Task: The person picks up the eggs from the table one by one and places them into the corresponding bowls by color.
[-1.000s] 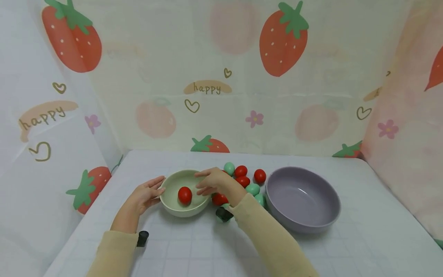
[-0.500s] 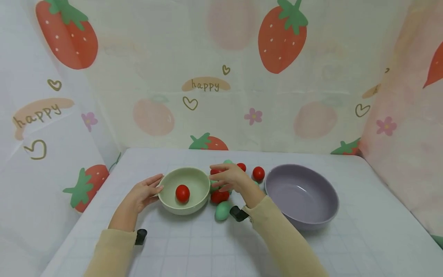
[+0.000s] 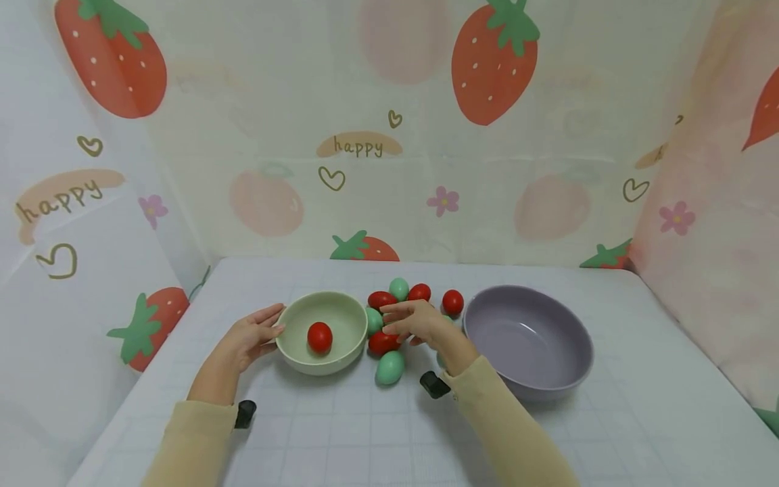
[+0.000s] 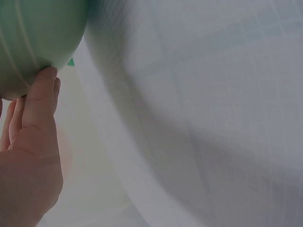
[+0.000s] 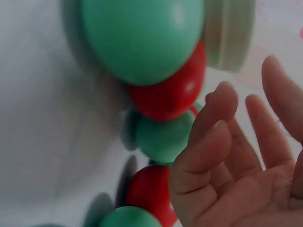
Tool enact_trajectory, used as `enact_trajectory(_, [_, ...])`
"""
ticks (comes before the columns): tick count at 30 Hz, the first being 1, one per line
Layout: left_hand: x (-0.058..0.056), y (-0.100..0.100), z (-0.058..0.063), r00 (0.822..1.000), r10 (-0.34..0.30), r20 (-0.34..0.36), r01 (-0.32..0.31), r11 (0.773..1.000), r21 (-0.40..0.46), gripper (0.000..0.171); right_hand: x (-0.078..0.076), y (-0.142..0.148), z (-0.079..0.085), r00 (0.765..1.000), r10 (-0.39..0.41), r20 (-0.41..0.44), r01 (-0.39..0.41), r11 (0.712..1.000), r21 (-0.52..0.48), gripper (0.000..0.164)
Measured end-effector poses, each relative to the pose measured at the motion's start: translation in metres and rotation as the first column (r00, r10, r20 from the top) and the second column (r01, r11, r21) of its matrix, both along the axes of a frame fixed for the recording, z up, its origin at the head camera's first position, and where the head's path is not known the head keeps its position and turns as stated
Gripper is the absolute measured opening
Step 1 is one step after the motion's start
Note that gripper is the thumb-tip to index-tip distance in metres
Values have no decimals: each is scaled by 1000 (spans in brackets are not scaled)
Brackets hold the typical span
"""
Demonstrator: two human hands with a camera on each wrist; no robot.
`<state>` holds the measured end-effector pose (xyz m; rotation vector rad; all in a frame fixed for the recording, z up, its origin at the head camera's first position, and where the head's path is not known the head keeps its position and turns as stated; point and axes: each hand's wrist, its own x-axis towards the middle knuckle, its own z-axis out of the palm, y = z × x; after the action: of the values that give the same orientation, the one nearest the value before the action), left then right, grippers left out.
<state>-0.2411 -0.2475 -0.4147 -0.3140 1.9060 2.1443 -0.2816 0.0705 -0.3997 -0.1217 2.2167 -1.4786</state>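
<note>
My left hand (image 3: 246,341) touches the left side of a pale green bowl (image 3: 322,367), thumb at the rim. In the left wrist view its straight fingers (image 4: 40,101) lie against the bowl's outer wall. One red egg (image 3: 319,338) sits inside that bowl. Just right of the bowl, my right hand (image 3: 429,328) hovers over a group of red and green eggs, its fingers loosely bent and holding nothing. A green egg (image 3: 390,368) lies nearest the front, with a red egg (image 3: 382,343) behind it. The right hand covers part of the group.
A larger purple-grey bowl (image 3: 526,379) stands right of the eggs. One red egg (image 3: 453,302) lies by its left rim. The white gridded table (image 3: 341,433) ends at a strawberry-print curtain (image 3: 487,155) at the back and sides.
My right hand has moved right, from above the pale green bowl to over the loose eggs, uncovering the front green egg. My left hand stays at the bowl. The head view has shifted slightly.
</note>
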Motion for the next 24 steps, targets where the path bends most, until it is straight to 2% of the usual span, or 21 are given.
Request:
enact_trajectory(8, [-1, 0, -3, 1000, 0, -5, 0, 1000, 13, 67, 2, 3, -13, 996, 64, -70, -60, 997, 55, 42])
enact_trajectory(24, [0, -1, -1, 1000, 6, 5, -6, 1000, 1, 66, 1, 1, -25, 994, 54, -93, -44, 993, 109, 43])
